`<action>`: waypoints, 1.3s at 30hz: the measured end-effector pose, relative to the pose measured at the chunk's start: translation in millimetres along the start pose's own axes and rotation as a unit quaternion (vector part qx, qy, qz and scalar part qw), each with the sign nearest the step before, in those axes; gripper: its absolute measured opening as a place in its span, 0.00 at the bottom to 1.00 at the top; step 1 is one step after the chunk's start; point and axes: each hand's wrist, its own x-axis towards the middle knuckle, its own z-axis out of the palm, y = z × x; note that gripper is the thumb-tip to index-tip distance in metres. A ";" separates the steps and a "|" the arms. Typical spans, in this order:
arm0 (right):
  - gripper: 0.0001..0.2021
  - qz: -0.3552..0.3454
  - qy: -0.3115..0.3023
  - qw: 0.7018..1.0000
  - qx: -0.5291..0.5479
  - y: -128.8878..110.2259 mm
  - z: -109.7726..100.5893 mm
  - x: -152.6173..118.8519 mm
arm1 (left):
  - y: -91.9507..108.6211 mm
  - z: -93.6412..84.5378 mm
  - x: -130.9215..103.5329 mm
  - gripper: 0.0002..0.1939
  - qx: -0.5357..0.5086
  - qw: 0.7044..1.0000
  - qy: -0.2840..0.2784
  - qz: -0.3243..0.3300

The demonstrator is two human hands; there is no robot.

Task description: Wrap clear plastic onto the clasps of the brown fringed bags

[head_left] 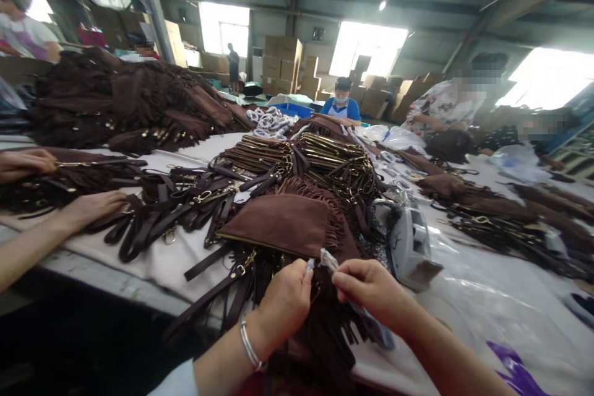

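A brown fringed bag (pixel 278 219) lies in front of me, its gold zipper edge towards me. Just below that edge, my left hand (pixel 285 297), with a silver bangle at the wrist, is closed in a pinch on a bit of pale wrapping. My right hand (pixel 369 291) pinches crumpled whitish wrapping (pixel 328 258) between thumb and fingers; a bluish strip of it hangs below. Dark fringe hangs under both hands. Left of them, a brown strap (pixel 211 284) with a gold clasp trails over the table edge.
Stacked gold-zippered pouches (pixel 260 153) and loose straps (pixel 162 210) lie ahead. A big heap of brown bags (pixel 116 93) stands at left. Another person's hands (pixel 97 207) work at left. A white tape roll (pixel 413 241) and clear plastic (pixel 501 315) are at right. Several co-workers surround the table.
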 end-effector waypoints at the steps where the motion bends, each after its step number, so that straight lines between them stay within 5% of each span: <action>1: 0.15 -0.006 0.002 1.000 -0.003 -5.5 8.5 9.6 | -0.7 -0.6 -1.1 0.16 0.013 1.000 0.001 0.005; 7: 0.12 0.056 0.030 0.996 -0.057 -7.2 31.9 47.9 | -9.7 4.0 -3.8 0.15 0.071 0.997 0.002 0.015; 14: 0.12 0.111 0.047 0.988 -0.100 -3.1 35.3 54.1 | -14.7 12.2 -8.4 0.14 0.126 0.990 0.052 0.018; 21: 0.10 0.055 0.019 0.996 -0.065 -0.9 32.6 44.3 | -13.8 4.5 -9.6 0.14 0.202 0.978 0.013 0.051; 27: 0.09 0.069 0.043 0.997 -0.008 7.6 38.4 31.3 | -9.9 0.1 -3.1 0.13 0.062 0.998 0.028 -0.001; 32: 0.08 0.073 0.068 0.994 0.045 13.5 46.3 27.4 | -3.3 -5.0 4.3 0.16 -0.095 0.989 -0.026 -0.113; 36: 0.06 0.088 0.078 0.988 0.103 18.9 52.0 24.5 | -2.5 -4.0 1.8 0.20 -0.238 0.941 -0.076 -0.228; 39: 0.06 0.090 0.086 0.982 0.140 22.4 55.5 23.1 | -5.1 -4.5 -2.5 0.20 -0.377 0.875 -0.121 -0.278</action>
